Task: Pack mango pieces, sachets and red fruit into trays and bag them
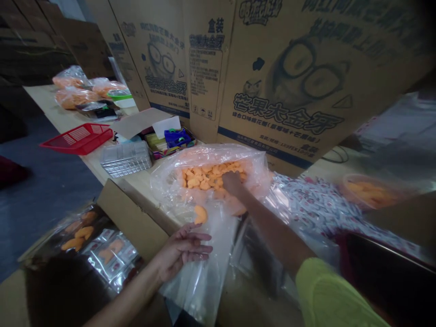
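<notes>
A clear plastic bag lies on the table in front of me, full of small orange marshmallows. My right hand reaches into it, fingers curled down among the pieces; whatever they grip is hidden. Nearer to me, my left hand is palm up with its fingers spread. A single curved orange marshmallow is right at the tip of its upper finger, seemingly touching it. Beneath the left hand hangs a sheet of clear plastic, part of the bag or beside it.
An open carton at lower left holds packed marshmallows. Stacked clear trays, a red basket and a blue tape dispenser stand behind. Many small sachets cover the right side, near a tub. Tall printed cartons wall the back.
</notes>
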### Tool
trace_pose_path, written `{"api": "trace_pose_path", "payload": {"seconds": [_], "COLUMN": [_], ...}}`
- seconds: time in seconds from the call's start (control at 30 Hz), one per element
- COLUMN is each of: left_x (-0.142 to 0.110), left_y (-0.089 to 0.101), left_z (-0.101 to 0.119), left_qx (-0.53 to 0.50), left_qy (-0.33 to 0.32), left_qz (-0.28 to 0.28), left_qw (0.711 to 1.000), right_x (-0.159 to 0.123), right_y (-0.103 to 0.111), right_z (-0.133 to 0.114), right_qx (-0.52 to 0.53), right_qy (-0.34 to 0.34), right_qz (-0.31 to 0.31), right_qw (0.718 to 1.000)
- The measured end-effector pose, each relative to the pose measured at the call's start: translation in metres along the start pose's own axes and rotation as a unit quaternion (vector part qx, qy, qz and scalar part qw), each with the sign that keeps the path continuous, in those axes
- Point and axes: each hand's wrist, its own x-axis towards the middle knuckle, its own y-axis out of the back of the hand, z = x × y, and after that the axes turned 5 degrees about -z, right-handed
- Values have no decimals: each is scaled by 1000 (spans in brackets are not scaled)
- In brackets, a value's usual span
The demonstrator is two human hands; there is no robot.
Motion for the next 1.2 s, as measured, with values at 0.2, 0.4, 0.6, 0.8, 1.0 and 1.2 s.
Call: {"api": "trace_pose_path", "payload": {"seconds": [0.2, 0.4, 0.6, 0.8, 1.0, 1.2], "left_x": [1, 4, 6, 9, 17, 37], "left_y": [0, -20, -45, -67, -95, -123], "left_z": [2, 0, -11, -22, -33, -55], "left_qx": [8, 46, 75, 92, 106, 106], "left_qy": [-1, 29, 63, 82, 88, 113], "left_qz": [-17, -72, -116, -150, -163, -182], "left_qw": [1000, 996, 988, 981, 977, 971], "right_x": [-64, -142, -173, -206, -256, -280], "right_y": [37, 58, 59, 47, 28, 13], "right_z": [17, 37, 42, 53, 68, 105], "right_qx": [143, 299, 209, 227, 240, 285], "right_qy": [102, 343, 338, 262, 179, 29], "right_qz": [78, -19, 20, 77, 135, 215], "right_qw": [981, 890, 917, 935, 945, 934]}}
